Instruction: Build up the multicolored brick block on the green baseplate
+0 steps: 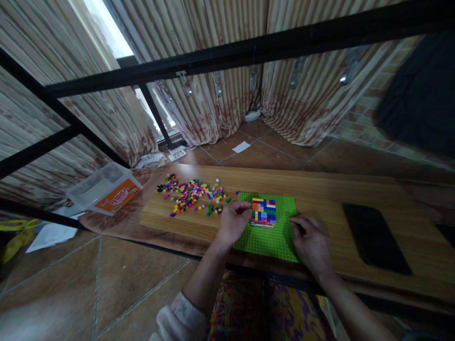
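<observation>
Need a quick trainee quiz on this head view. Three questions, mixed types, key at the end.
1. True or false: the left hand is nearer the loose bricks than the right hand is.
2. What colour is the baseplate under the brick block? A) red B) green C) white
3. Fill the gap: in the picture, the plastic tub is to the ____ of the loose bricks.

Key: 1 true; 2 B; 3 left

Right of centre, a hand could pass over the brown wooden board (323, 189), above the bare right hand (311, 240); left of centre, scattered small multicoloured plastic bricks (191, 193) obstruct.
</observation>
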A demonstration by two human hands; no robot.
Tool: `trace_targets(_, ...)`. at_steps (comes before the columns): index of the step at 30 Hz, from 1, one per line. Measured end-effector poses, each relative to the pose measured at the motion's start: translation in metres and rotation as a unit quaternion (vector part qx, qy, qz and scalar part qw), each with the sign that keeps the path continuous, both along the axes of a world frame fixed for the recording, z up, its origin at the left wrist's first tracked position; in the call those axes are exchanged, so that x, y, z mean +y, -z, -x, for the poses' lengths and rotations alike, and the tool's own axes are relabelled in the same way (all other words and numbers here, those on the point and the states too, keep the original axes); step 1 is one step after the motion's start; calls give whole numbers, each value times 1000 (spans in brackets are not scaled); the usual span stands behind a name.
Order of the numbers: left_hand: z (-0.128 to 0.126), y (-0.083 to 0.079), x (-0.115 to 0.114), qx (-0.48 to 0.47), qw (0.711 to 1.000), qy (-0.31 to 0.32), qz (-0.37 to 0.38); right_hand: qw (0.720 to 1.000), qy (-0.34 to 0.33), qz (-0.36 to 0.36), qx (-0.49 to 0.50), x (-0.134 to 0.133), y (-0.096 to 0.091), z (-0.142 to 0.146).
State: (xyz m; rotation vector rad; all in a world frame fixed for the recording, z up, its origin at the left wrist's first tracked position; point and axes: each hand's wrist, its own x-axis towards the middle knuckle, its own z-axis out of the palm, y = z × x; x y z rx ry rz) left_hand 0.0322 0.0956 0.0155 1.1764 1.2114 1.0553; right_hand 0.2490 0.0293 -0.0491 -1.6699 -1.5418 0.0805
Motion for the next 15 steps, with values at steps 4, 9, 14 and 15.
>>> trace_targets(4,-1,-3,0,-19,1000,-1,8,1000,8,4,0,0,-2,1)
trace_targets(9,-1,-7,0,-54,998,5,43,1000,11,4,-3,-1,-1,2)
trace_targets(14,-3,2,-2,-68,997,-2,49,1000,4,1,-6,0,3,-1)
trace_targets(15,-3,5,-3,-63,997,-4,48,1000,2,1,-9,0,4,-2)
